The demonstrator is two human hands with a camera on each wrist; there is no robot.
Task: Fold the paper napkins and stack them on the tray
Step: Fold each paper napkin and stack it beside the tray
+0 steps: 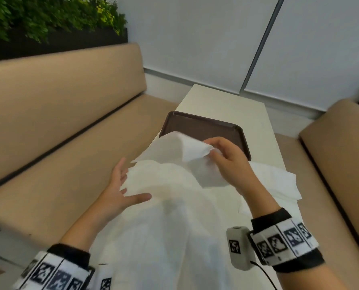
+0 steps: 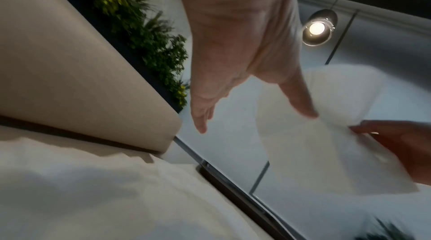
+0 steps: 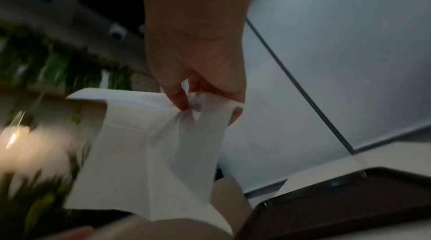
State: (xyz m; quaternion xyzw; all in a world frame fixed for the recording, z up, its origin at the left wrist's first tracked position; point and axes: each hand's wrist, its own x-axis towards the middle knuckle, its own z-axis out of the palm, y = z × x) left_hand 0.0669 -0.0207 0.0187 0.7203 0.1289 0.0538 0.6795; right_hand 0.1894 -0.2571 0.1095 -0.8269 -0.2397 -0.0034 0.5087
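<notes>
One napkin (image 1: 174, 151) hung pinched in the right hand (image 1: 231, 162) above the empty tray (image 1: 233, 130); left hand (image 1: 120, 191) spread loose. Folding probably needed its free corner caught.

One white paper napkin (image 1: 180, 149) is up in the air, pinched at a corner, hanging half unfolded. More napkins (image 1: 279, 183) lie flat beside the dark brown tray (image 1: 201, 126), which has nothing on it.
</notes>
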